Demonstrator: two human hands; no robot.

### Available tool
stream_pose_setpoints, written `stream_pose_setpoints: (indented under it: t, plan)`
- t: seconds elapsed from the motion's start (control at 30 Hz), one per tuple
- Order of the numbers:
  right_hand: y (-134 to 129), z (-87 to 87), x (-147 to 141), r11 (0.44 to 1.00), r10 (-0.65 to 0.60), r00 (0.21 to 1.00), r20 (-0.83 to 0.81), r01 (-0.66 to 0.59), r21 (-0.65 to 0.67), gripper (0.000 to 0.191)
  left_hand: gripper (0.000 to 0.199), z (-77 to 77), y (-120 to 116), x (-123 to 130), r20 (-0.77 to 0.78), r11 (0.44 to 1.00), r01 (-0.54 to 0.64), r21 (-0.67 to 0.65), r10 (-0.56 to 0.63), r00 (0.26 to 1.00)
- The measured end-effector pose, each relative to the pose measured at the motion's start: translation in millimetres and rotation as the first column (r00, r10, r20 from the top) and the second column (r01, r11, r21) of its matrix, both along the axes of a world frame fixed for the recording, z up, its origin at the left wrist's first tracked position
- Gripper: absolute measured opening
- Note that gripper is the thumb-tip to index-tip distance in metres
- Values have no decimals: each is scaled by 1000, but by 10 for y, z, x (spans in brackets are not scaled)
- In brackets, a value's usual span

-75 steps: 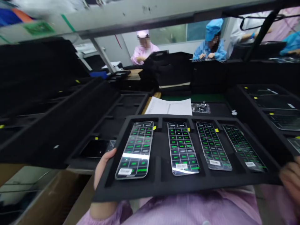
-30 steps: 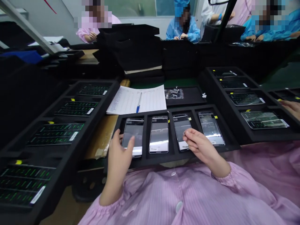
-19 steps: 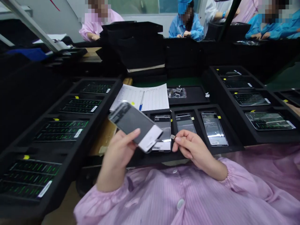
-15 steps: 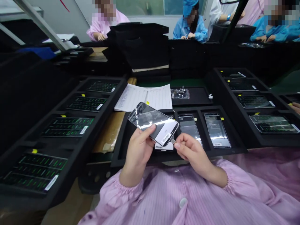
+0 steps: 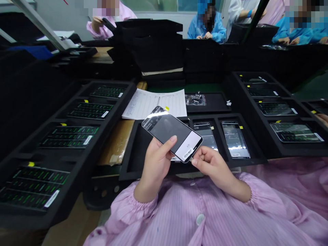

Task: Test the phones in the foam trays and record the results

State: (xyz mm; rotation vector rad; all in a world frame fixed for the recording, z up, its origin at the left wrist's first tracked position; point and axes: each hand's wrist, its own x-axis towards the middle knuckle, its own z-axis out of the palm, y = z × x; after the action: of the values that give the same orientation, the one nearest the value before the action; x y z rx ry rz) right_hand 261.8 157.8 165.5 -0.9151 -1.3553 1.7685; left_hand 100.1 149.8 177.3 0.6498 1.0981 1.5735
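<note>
My left hand point(image 5: 158, 159) is closed around a smartphone point(image 5: 172, 134), thumb on its front glass. The phone is tilted, its lit screen facing up, with a barcode label near the lower end and a yellow tab at the far edge. Pinched in my right hand point(image 5: 210, 163) is a small SIM tray point(image 5: 191, 159), at the phone's lower edge; little of it shows, the rest hidden by the phone and fingertips. Below the phone lies a black foam tray point(image 5: 133, 165), with another phone point(image 5: 206, 134) and a phone point(image 5: 235, 140) in its right compartments.
Foam trays of phones stand left point(image 5: 84, 135) and right point(image 5: 269, 118). A printed sheet point(image 5: 169, 102) with a pen lies behind the phone, beside a small metal part point(image 5: 197, 98) on a plastic bag. Stacked black trays point(image 5: 153, 48) rise behind; co-workers sit beyond.
The phone has moved slightly right, towards my right hand. The SIM tray, visible between phone and fingers before, is now mostly inside the phone's edge. A co-worker at back left has raised a dark object.
</note>
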Motion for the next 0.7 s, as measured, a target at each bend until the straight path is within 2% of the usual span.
stream_pose_setpoints:
  t: [0.2, 0.27, 0.33, 0.4, 0.5, 0.57, 0.63, 0.7]
  plan:
    - [32, -159, -38, 977, -189, 979, 77, 179, 118, 41, 52, -46, -53, 89, 20, 999, -42, 0, 42, 999]
    - [46, -218, -69, 977, -195, 979, 55, 190, 94, 43, 51, -61, -52, 94, 26, 999, -30, -11, 30, 999]
    - [80, -247, -69, 993, -111, 994, -15, 110, -32, 43, 46, -48, -46, 27, 15, 1000, 14, -25, -14, 1000]
    - [141, -237, -12, 969, -68, 986, -155, 28, -246, 37, 45, -12, -46, -149, -36, 999, 25, -40, -26, 999]
    - [267, -168, 157, 863, -222, 932, -288, 50, -502, 16, 60, 13, -73, -589, -224, 995, -68, -78, 49, 973]
    - [343, -124, 263, 838, -295, 911, -288, 102, -536, 23, 68, -27, -104, -905, -355, 985, -76, -156, 16, 935]
    - [395, -105, 314, 853, -304, 911, -280, 130, -505, 25, 72, -114, -126, -1145, -420, 967, -17, -253, -94, 903]
    - [421, -111, 307, 871, -294, 915, -278, 136, -473, 22, 76, -218, -123, -1266, -448, 950, 44, -309, -186, 874]
